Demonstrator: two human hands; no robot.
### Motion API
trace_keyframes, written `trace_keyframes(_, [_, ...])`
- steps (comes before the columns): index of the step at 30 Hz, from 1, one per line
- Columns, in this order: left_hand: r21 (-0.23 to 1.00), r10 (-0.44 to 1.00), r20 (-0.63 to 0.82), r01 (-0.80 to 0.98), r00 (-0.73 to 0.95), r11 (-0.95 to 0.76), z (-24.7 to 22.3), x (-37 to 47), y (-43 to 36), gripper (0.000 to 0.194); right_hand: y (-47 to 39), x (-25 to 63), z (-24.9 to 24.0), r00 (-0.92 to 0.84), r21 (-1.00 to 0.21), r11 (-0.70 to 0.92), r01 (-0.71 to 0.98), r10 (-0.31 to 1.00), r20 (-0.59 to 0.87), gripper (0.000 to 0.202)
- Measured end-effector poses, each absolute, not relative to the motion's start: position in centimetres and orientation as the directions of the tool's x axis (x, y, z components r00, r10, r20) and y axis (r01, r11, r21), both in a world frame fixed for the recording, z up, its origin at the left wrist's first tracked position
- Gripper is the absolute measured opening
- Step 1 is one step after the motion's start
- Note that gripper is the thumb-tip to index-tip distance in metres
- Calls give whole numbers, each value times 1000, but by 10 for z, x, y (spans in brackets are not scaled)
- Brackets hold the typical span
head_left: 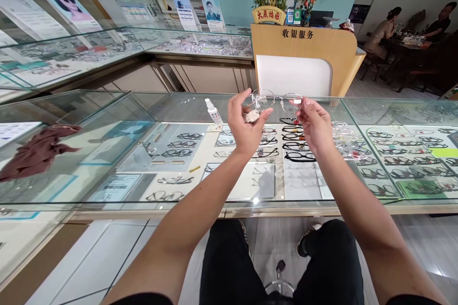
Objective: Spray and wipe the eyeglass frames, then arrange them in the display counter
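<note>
1. We're holding wire-rim glasses [278, 97] above the glass display case [179, 105].
2. Our left hand [244, 121] is sitting half-curled above the case, gripping a pale crumpled wad [252, 116], fingertips at one rim.
3. Our right hand [317, 124] is pinching the other rim, thumb and fingers nearly closed.
4. A spray bottle [213, 112] is standing on the case; brown cloth [41, 150] is lying at the case's left end.
</note>
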State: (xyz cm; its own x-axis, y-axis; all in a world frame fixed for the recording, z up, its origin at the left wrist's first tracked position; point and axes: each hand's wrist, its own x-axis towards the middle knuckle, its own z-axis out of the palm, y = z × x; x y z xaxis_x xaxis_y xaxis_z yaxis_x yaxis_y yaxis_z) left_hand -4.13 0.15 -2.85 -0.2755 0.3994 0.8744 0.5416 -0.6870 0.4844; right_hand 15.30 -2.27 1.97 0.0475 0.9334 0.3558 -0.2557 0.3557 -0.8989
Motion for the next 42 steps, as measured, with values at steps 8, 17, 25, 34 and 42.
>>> trace_keyframes(8, [509, 419, 860, 570, -292, -645, -24, -42, -3, 66, -23, 153, 17, 99, -920, 375, -112, 926, 366, 48])
trace_keyframes(17, [547, 417, 837, 532, -354, -646, -17, -37, -7, 60, -21, 152, 16, 101, -910, 406, -84, 912, 398, 47])
trace_keyframes(25, [546, 424, 838, 523, -344, -655, -17, -40, -9, 63, -23, 151, 16, 110, -927, 369, -62, 926, 361, 53])
trace_keyframes(34, [680, 571, 733, 376, -371, -629, -15, -35, -11, 62, -24, 155, 18, 130, -900, 436, -12, 893, 430, 47])
trace_keyframes(42, [667, 579, 741, 279, -339, -691, -14, -37, -5, 65, -20, 156, 16, 183, -891, 454, -20, 877, 444, 39])
